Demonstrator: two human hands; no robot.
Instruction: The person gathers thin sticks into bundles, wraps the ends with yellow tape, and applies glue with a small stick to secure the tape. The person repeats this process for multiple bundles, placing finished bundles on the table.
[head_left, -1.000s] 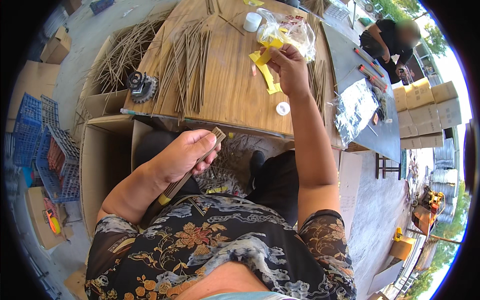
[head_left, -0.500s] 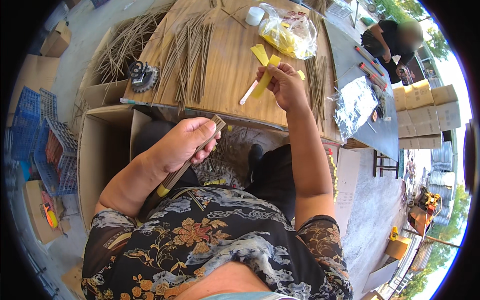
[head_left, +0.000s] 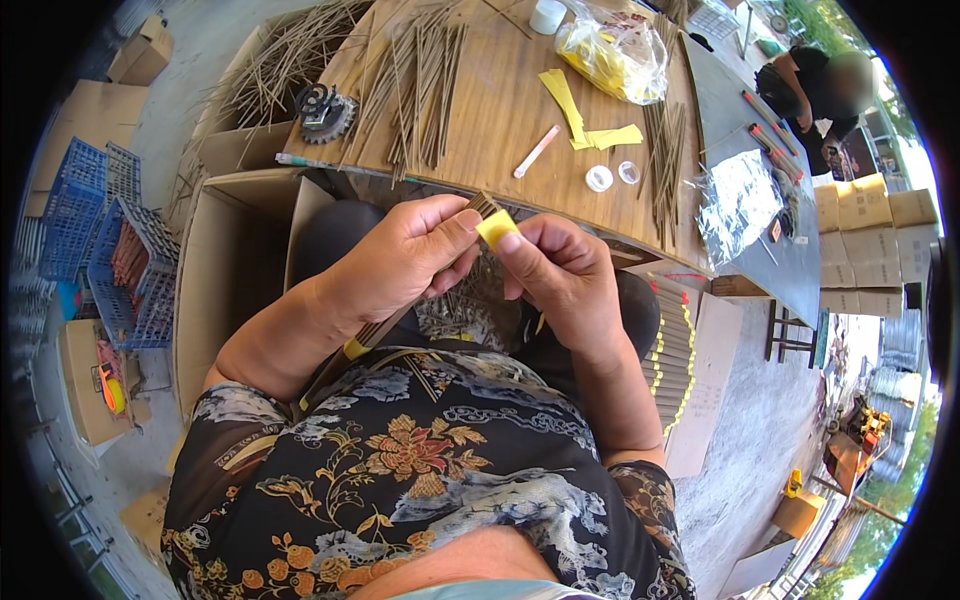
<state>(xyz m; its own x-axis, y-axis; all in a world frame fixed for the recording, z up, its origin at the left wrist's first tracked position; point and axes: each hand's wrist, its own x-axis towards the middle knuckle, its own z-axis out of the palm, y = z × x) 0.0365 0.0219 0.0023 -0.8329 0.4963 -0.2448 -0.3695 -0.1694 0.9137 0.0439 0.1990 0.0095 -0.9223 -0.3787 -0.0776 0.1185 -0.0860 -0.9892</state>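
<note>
My left hand (head_left: 415,245) is closed around a bundle of thin brown sticks (head_left: 372,334), which slants up from my lap and has a yellow band low down. The bundle's top end shows just past my left thumb. Pinched in my right hand (head_left: 568,285), a yellow paper strip (head_left: 495,227) lies against that top end. Both hands are close together in front of the table edge. More yellow strips (head_left: 564,106) rest on the wooden table, near a pink-and-white stick-shaped thing (head_left: 537,151) and a small white round lid (head_left: 598,178).
Loose sticks (head_left: 425,85) spread over the wooden table (head_left: 500,120), beside a dark metal gear-like piece (head_left: 325,115). A plastic bag (head_left: 615,60) holds yellow material. An open cardboard box (head_left: 235,260) stands at left. Banded bundles (head_left: 675,350) lie at right. A person (head_left: 815,85) works beyond.
My right hand has come down from over the table to the bundle, bringing the yellow strip to its top end. My left hand and the bundle have risen slightly. The view has shifted.
</note>
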